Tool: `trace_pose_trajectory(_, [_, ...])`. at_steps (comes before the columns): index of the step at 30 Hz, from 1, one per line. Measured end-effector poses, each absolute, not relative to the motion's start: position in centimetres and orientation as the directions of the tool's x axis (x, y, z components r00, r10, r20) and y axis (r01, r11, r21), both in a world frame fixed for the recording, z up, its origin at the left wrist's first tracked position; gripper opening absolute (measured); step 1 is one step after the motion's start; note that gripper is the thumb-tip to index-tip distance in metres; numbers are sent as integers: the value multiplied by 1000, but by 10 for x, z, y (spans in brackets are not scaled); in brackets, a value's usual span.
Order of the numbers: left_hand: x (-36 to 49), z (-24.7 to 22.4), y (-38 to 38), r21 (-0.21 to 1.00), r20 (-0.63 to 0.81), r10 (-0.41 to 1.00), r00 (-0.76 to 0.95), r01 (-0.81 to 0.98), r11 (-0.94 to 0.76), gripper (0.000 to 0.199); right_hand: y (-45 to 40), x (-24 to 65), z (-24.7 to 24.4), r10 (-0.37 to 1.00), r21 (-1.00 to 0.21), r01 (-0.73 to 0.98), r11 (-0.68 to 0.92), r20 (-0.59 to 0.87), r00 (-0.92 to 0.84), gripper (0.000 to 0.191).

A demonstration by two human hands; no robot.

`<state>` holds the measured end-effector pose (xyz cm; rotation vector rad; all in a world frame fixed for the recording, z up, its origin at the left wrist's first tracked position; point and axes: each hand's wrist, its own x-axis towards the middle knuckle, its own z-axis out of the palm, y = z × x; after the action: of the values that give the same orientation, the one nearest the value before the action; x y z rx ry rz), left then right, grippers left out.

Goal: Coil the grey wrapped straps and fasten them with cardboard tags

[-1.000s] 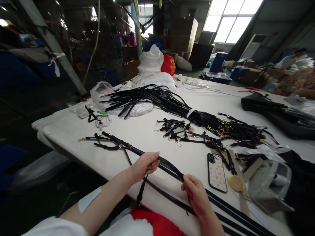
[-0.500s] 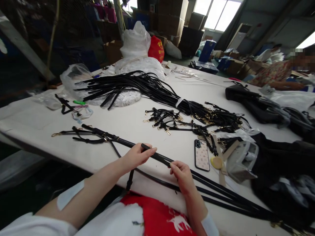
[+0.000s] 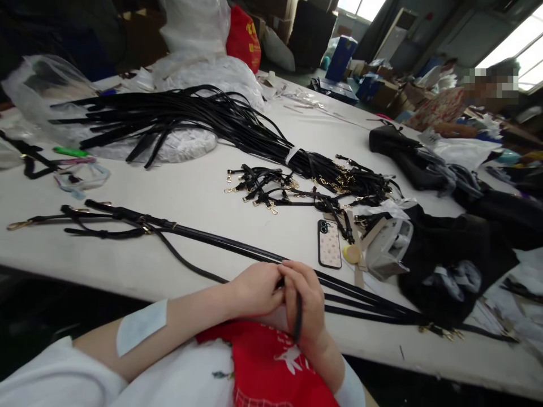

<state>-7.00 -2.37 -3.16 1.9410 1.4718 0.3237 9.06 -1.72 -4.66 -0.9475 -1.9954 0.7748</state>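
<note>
Close in front of my body, at the table's near edge, my left hand [image 3: 259,287] and my right hand [image 3: 307,302] meet. Both are closed on a narrow black strap [image 3: 298,321], whose end hangs down across my right fingers. The part between my hands is mostly hidden by my fingers. Just beyond them, long black straps [image 3: 237,245] run across the table from left to lower right. At their left end are buckles and a gold snap hook [image 3: 20,225]; more gold hooks [image 3: 443,332] lie at the right end.
A tied bundle of black straps [image 3: 190,116] lies farther back, beside short straps with gold clips [image 3: 271,189]. To the right are a phone [image 3: 330,244], a yellow tape roll [image 3: 351,254] and black bags [image 3: 458,265]. A co-worker [image 3: 441,110] is at the far right.
My hands have come together and drawn back toward my body, bringing a strap end with them. The long straps stay on the table. The view has shifted to the right.
</note>
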Motion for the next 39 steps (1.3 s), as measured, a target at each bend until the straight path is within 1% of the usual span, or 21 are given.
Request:
trace_pose_trajectory(2, [-70,-27,-25,682,-158,925,344,716,-150,14,-18,99,-51,894,-822,358,443,377,-241,32])
trace_pose_trajectory(4, [-73,-23,-24,718,-172,915,364,683,-136,15,-18,108,-58,961,-901,336,275,248,-121,38])
trace_pose_trajectory(6, [-76,-21,-21,751,-188,899,395,648,-127,18,-19,115,-64,997,-958,277,67,53,-60,47])
trace_pose_trajectory(8, [-78,-22,-18,779,-185,890,417,615,-126,20,-21,116,-68,992,-977,180,-111,-119,-35,55])
trace_pose_trajectory(9, [-79,-23,-17,789,-181,887,425,601,-127,21,-21,115,-68,984,-977,124,-171,-176,-27,58])
trace_pose_trajectory(11, [-80,-26,-16,801,-181,885,430,586,-121,24,-21,112,-67,973,-973,15,-231,-231,-4,61])
trace_pose_trajectory(14, [-83,-31,-16,800,-184,901,394,592,-96,27,-18,107,-63,968,-965,-107,-238,-245,52,60])
trace_pose_trajectory(16, [-85,-33,-17,802,-181,911,370,592,-81,27,-16,106,-62,967,-957,-156,-243,-252,43,55])
trace_pose_trajectory(20, [-88,-37,-16,816,-178,918,353,575,-63,25,-14,106,-68,969,-956,-160,-245,-236,-72,28])
trace_pose_trajectory(23, [-90,-39,-15,823,-181,918,352,566,-54,24,-14,107,-73,977,-971,-121,-208,-200,-71,17])
trace_pose_trajectory(26, [-90,-40,-13,826,-179,918,355,560,-56,24,-15,110,-73,989,-991,-29,-134,-132,-61,14])
trace_pose_trajectory(28, [-89,-40,-12,825,-186,916,357,562,-52,24,-16,111,-70,989,-998,22,-62,-64,-130,18])
trace_pose_trajectory(30, [-86,-40,-12,820,-198,914,353,571,-43,22,-17,110,-66,973,-996,75,41,23,-229,30])
trace_pose_trajectory(31, [-84,-40,-12,819,-203,913,353,573,-39,22,-17,109,-63,962,-989,113,94,61,-268,31])
trace_pose_trajectory(33, [-82,-40,-12,824,-203,911,359,565,-40,21,-17,108,-60,957,-970,193,144,88,-275,22])
trace_pose_trajectory(34, [-81,-40,-12,829,-200,910,364,558,-41,21,-17,107,-59,968,-967,219,127,73,-239,19])
trace_pose_trajectory(36, [-81,-41,-11,836,-198,908,370,547,-41,23,-17,107,-60,991,-977,211,15,-13,-135,23])
trace_pose_trajectory(37, [-82,-41,-11,838,-199,908,369,545,-38,24,-17,107,-61,994,-982,179,-55,-71,-85,27])
trace_pose_trajectory(39, [-82,-42,-10,841,-207,908,366,541,-26,25,-16,107,-65,982,-980,81,-180,-184,-39,32])
